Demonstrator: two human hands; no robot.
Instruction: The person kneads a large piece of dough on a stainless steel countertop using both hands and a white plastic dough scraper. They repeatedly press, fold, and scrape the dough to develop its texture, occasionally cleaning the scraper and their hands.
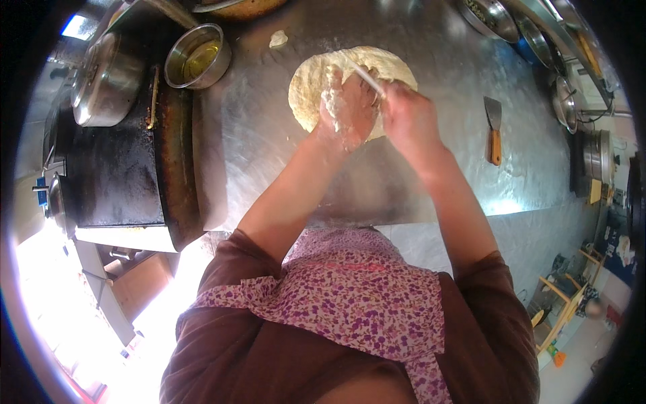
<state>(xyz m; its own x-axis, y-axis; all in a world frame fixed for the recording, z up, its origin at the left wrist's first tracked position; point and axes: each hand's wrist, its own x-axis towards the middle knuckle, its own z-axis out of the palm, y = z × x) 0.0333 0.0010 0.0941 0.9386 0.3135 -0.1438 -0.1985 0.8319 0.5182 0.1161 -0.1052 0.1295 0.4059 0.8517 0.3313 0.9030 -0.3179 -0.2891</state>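
Observation:
A wide, flattened mass of pale dough [309,93] lies on the metal worktop [262,166]. Over its near part is my left hand [351,113], smeared with wet dough [331,103] along the thumb side and wrist; its fingers look spread and grip nothing. Close beside it, my right hand [411,113] is closed around a thin, pale stick-like tool [367,78]. The tool slants up and left across the fingers of my left hand; motion blur hides exactly what it is and whether it touches them.
A scraper with a wooden handle [495,134] lies to the right. At left, a saucepan of yellow oil [199,58] and a lidded metal pot [108,83] stand by a black griddle [113,177]. A small dough scrap [278,39] sits beyond. Metal bowls [489,20] line the far right.

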